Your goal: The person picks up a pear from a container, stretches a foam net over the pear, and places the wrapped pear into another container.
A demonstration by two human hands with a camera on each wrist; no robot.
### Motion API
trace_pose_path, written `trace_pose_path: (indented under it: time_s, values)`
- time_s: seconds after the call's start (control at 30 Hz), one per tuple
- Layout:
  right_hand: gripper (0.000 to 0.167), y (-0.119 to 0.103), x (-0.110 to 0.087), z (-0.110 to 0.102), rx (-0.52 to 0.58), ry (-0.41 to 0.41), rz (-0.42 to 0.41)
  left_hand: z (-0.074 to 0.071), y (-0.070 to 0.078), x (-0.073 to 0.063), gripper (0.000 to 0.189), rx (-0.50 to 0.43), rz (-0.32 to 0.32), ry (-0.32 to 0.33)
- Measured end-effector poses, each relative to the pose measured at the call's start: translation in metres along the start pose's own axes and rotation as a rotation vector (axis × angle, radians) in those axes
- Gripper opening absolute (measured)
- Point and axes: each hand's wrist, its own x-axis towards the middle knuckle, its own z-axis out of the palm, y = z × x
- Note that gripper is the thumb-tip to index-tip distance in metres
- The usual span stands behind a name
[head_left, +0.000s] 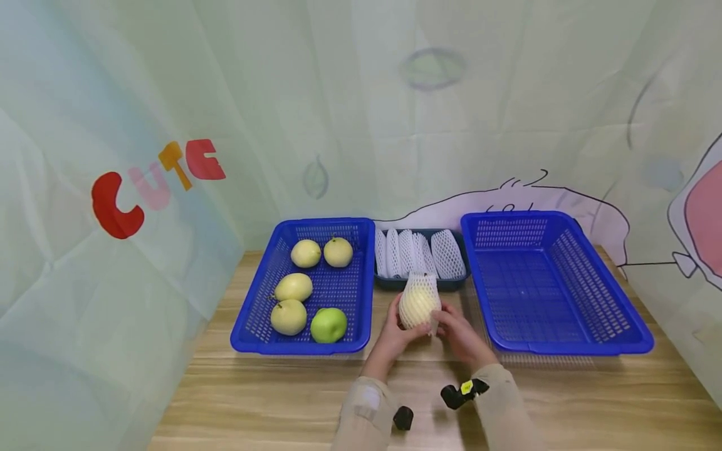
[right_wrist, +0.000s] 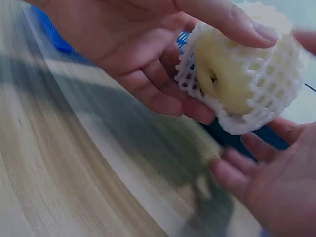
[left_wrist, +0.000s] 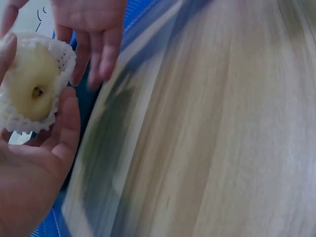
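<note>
A pale yellow pear (head_left: 418,307) in a white foam net (head_left: 423,281) is held above the table, between both hands. My left hand (head_left: 397,331) cradles it, fingers curled underneath and thumb across its side. On the other side, my right hand (head_left: 459,335) has its thumb and index finger at the edge of the net, while its remaining fingers stretch loosely away, blurred in the right wrist view. One end of the pear (left_wrist: 37,79) shows bare through the net's opening. The loose end of the net stands up above the fruit in the head view.
Several pears (head_left: 289,317) and a green apple (head_left: 329,325) lie in the left blue basket (head_left: 361,338). White foam nets (head_left: 448,255) fill a dark green tray (head_left: 389,284) behind the hands. A blue basket (head_left: 516,275) without fruit stands on the right. A printed curtain (head_left: 361,125) backs the table.
</note>
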Motion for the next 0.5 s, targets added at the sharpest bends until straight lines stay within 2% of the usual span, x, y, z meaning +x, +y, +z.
trace_pose_path:
  time_s: [0.1,0.23,0.43,0.5]
  values:
    - [0.062,-0.002,0.0,0.003,-0.015,-0.018,-0.008,0.002,0.001,0.0,0.083,-0.047,-0.007,-0.013]
    - [0.065,-0.005,0.0,0.008,-0.06,-0.05,-0.034,0.003,0.0,0.002,0.084,-0.08,0.029,-0.057]
    - [0.069,-0.007,-0.002,0.01,-0.043,-0.019,-0.057,0.002,0.0,0.002,0.084,-0.037,0.065,-0.072]
    - [0.072,-0.009,-0.003,0.012,-0.075,0.007,-0.063,0.003,0.0,0.002,0.083,-0.05,0.071,-0.069]
